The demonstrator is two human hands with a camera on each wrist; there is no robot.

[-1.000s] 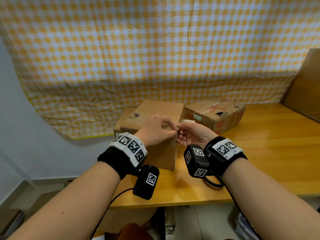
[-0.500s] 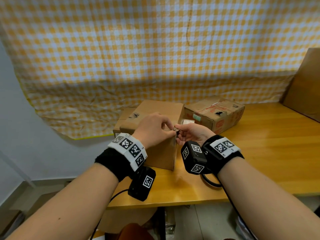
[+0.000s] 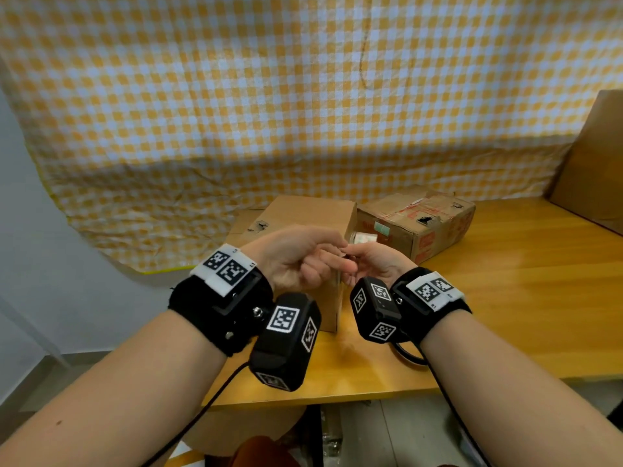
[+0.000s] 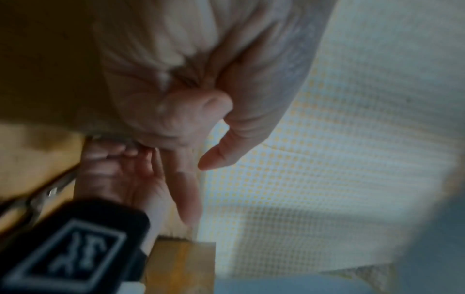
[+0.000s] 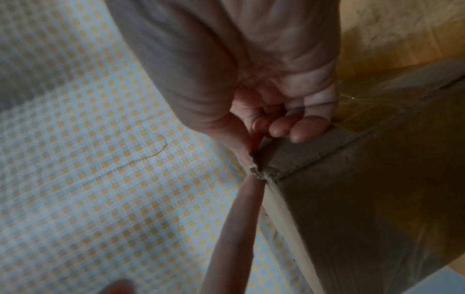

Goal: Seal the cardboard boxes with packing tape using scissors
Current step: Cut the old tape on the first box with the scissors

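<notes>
A tall plain cardboard box (image 3: 313,214) stands on the wooden table (image 3: 505,298). Both hands meet at its near upper right corner. My right hand (image 3: 374,264) pinches a small strip end (image 5: 254,169) at that corner (image 5: 271,175) between thumb and fingers; whether it is tape or cardboard is unclear. Glossy clear tape (image 5: 357,99) covers the box face. My left hand (image 3: 303,261) has its fingers curled (image 4: 176,111), with nothing visible in them, and one straight finger (image 5: 234,228) touches the corner. Scissors (image 3: 408,358) lie under my right wrist, also in the left wrist view (image 4: 37,199). A clear tape roll (image 3: 364,235) sits behind the hands.
A second, worn box with red print (image 3: 418,220) lies right of the tall one, and a flat box (image 3: 242,224) behind it at the left. A large cardboard sheet (image 3: 593,163) leans at the far right. A checked cloth (image 3: 303,96) hangs behind. The table's near edge (image 3: 337,396) is close.
Both hands have stayed at the box corner. My left hand has rolled and drawn back a little toward me, away from its earlier two-handed pinch on the corner.
</notes>
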